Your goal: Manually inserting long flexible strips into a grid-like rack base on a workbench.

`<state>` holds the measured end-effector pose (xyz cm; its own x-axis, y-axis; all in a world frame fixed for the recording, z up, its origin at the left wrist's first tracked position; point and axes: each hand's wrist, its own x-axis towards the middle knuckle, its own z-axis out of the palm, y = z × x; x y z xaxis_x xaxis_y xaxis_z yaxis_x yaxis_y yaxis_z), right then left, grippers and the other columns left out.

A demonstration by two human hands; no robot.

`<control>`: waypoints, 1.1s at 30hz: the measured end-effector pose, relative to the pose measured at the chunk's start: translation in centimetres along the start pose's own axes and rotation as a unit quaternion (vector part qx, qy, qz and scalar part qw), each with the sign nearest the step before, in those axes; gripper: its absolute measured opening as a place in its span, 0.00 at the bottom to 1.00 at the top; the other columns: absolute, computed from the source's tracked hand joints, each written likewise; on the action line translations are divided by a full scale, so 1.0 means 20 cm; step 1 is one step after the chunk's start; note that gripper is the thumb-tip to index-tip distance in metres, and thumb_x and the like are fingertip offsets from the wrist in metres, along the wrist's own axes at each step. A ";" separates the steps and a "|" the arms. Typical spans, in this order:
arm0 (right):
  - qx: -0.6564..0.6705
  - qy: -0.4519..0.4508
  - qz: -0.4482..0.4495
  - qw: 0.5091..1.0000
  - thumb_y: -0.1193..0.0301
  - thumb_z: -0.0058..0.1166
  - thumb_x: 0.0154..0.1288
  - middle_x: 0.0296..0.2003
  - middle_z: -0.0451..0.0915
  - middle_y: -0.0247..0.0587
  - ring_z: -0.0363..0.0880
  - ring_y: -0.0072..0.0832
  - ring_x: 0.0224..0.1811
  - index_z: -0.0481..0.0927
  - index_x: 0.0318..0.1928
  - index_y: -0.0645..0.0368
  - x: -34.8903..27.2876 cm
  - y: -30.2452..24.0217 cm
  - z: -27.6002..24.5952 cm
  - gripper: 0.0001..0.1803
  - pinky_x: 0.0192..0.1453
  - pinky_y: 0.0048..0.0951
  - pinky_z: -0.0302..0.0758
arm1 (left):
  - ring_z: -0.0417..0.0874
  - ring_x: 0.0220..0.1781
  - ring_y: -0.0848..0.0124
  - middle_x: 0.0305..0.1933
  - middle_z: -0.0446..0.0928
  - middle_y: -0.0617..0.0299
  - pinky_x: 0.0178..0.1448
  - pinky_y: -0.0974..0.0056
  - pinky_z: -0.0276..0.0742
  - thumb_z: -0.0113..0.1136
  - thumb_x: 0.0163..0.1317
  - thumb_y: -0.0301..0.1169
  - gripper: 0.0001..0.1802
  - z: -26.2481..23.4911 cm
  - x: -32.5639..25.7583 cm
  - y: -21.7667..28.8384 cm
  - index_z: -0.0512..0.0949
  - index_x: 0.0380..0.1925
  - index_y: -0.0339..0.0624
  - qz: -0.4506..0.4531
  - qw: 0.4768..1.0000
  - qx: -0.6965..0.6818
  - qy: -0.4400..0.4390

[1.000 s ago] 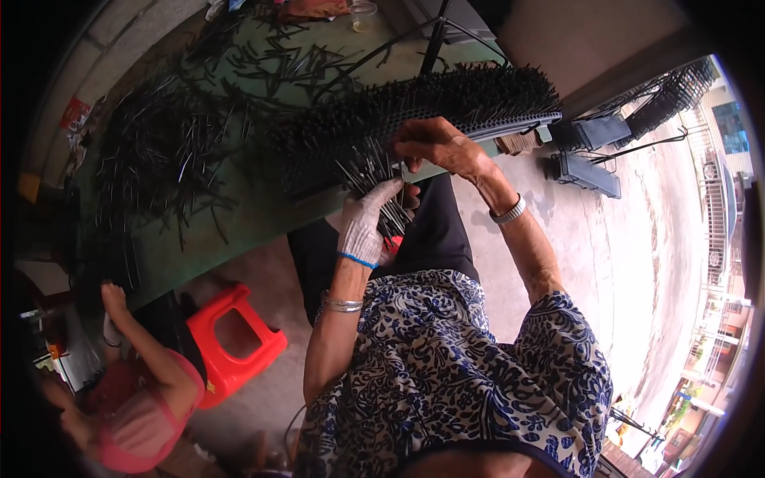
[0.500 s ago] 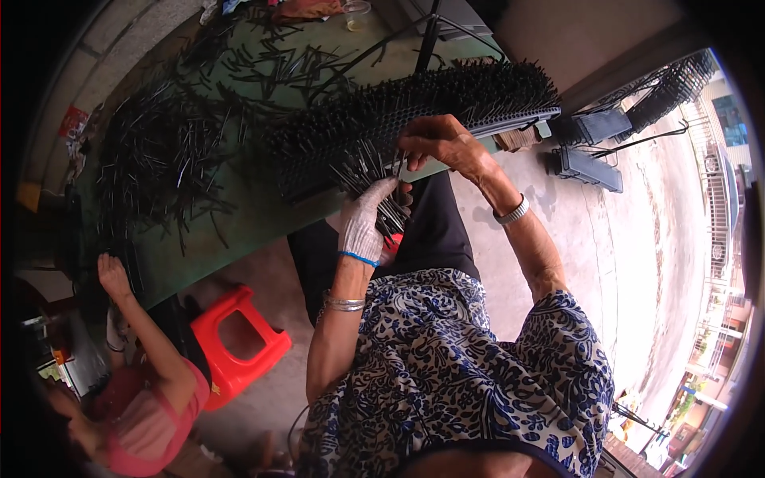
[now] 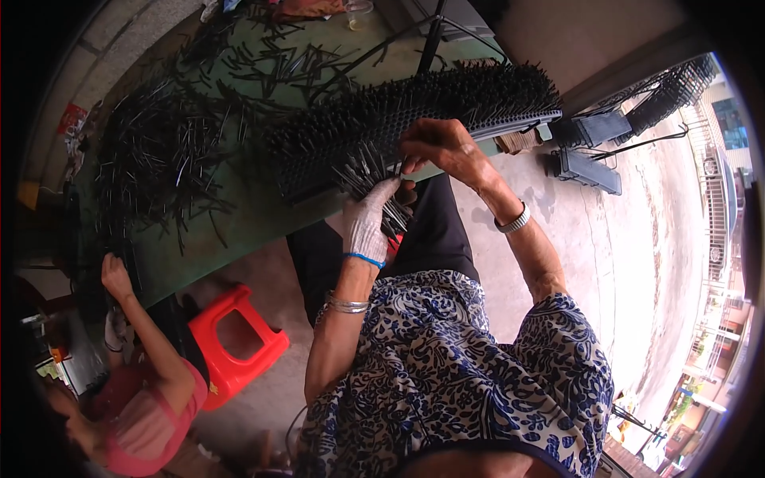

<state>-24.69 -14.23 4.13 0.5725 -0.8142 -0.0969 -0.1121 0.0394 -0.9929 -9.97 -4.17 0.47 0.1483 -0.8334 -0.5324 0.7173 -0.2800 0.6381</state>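
My left hand (image 3: pixel 366 225), in a white knit glove with a blue cuff edge, is closed around a bundle of thin black strips (image 3: pixel 363 170) that fan out above and below the fist. My bare right hand (image 3: pixel 448 151) pinches at the top of this bundle; a single dark strip appears to be between its thumb and fingers. Just beyond both hands lies a long black perforated board (image 3: pixel 307 180). Black strips (image 3: pixel 478 89) stand upright densely along its far side and right part, while rows of holes show on the near left part.
Loose black strips (image 3: pixel 171 135) are heaped on the green table (image 3: pixel 215 259) at left. Below it stands a red plastic stool (image 3: pixel 239 350). A co-worker in pink (image 3: pixel 155 422) sits at far left. Grey-black blocks (image 3: pixel 588 170) with wire frames are on the floor at right.
My left hand has shifted very slightly right with the bundle. My right hand stays at the bundle's top, its fingers a little more bent. The co-worker's arm moved slightly.
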 end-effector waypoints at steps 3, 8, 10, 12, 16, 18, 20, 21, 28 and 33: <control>-0.078 0.096 -0.073 0.990 0.76 0.52 0.68 0.30 0.83 0.42 0.85 0.26 0.34 0.77 0.40 0.69 0.03 -0.06 -0.03 0.07 0.40 0.25 0.80 | 0.86 0.36 0.64 0.39 0.83 0.53 0.38 0.62 0.85 0.57 0.65 0.29 0.11 -0.08 0.06 -0.05 0.79 0.43 0.33 -0.031 0.999 0.008 -0.016; -0.164 0.245 -0.199 0.935 0.78 0.51 0.67 0.31 0.84 0.40 0.84 0.25 0.33 0.77 0.40 0.66 0.15 -0.03 -0.06 0.04 0.40 0.24 0.79 | 0.84 0.44 0.54 0.44 0.82 0.50 0.43 0.46 0.84 0.55 0.68 0.35 0.12 -0.11 0.07 -0.08 0.76 0.49 0.44 -0.122 0.982 -0.118 -0.087; -0.218 0.255 -0.224 0.915 0.78 0.52 0.67 0.31 0.83 0.41 0.85 0.25 0.33 0.77 0.40 0.65 0.18 0.00 -0.05 0.04 0.40 0.24 0.79 | 0.84 0.45 0.53 0.45 0.82 0.51 0.44 0.43 0.84 0.55 0.68 0.34 0.12 -0.12 0.09 -0.10 0.77 0.49 0.47 -0.136 0.972 -0.154 -0.110; -0.268 0.267 -0.237 0.895 0.78 0.53 0.67 0.30 0.83 0.42 0.85 0.25 0.33 0.77 0.41 0.65 0.20 0.03 -0.04 0.04 0.40 0.24 0.78 | 0.84 0.45 0.53 0.44 0.82 0.52 0.45 0.44 0.84 0.55 0.68 0.34 0.12 -0.12 0.09 -0.11 0.77 0.49 0.47 -0.133 0.975 -0.150 -0.096; -0.262 0.272 -0.222 0.899 0.78 0.53 0.67 0.31 0.83 0.42 0.85 0.24 0.34 0.77 0.42 0.65 0.21 0.03 -0.04 0.05 0.40 0.23 0.78 | 0.84 0.42 0.59 0.39 0.82 0.54 0.45 0.51 0.84 0.57 0.67 0.31 0.11 -0.11 0.08 -0.11 0.78 0.48 0.44 -0.127 0.981 -0.139 -0.048; -0.238 0.261 -0.218 0.910 0.78 0.52 0.67 0.32 0.84 0.41 0.85 0.24 0.35 0.77 0.42 0.65 0.20 0.04 -0.03 0.05 0.40 0.23 0.78 | 0.84 0.40 0.61 0.37 0.82 0.54 0.44 0.54 0.83 0.57 0.66 0.30 0.11 -0.09 0.06 -0.09 0.78 0.46 0.41 -0.121 0.981 -0.145 -0.040; -0.234 0.255 -0.221 0.912 0.78 0.52 0.68 0.32 0.84 0.41 0.85 0.23 0.35 0.76 0.41 0.65 0.21 0.05 -0.04 0.04 0.40 0.23 0.78 | 0.84 0.38 0.64 0.36 0.82 0.54 0.43 0.58 0.83 0.57 0.66 0.29 0.10 -0.07 0.07 -0.09 0.79 0.44 0.39 -0.115 0.981 -0.151 -0.033; -0.229 0.249 -0.224 0.914 0.78 0.52 0.68 0.32 0.84 0.41 0.85 0.23 0.35 0.76 0.41 0.65 0.21 0.06 -0.03 0.04 0.40 0.23 0.78 | 0.83 0.33 0.65 0.34 0.82 0.55 0.37 0.60 0.83 0.57 0.65 0.28 0.09 -0.07 0.08 -0.10 0.79 0.44 0.39 -0.116 0.980 -0.159 -0.021; -0.250 0.195 -0.237 0.918 0.79 0.54 0.65 0.31 0.81 0.43 0.84 0.32 0.34 0.76 0.40 0.64 0.24 0.11 -0.02 0.04 0.38 0.29 0.78 | 0.82 0.27 0.68 0.32 0.82 0.54 0.30 0.64 0.81 0.57 0.65 0.27 0.06 -0.09 0.10 -0.09 0.78 0.40 0.39 -0.128 0.981 -0.141 -0.048; -0.365 0.159 -0.310 0.864 0.79 0.58 0.60 0.34 0.78 0.43 0.81 0.37 0.37 0.79 0.39 0.63 0.27 0.10 -0.04 0.07 0.40 0.32 0.77 | 0.82 0.27 0.68 0.30 0.82 0.56 0.30 0.64 0.81 0.60 0.63 0.28 0.06 -0.02 0.04 -0.04 0.78 0.39 0.40 -0.107 0.985 -0.133 -0.018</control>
<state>-22.44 -19.00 1.59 0.4664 -0.6710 0.5764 -0.4131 -0.7414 -0.5288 -10.05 -4.37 -0.70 -0.0467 -0.7864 -0.6159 0.8836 -0.3201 0.3418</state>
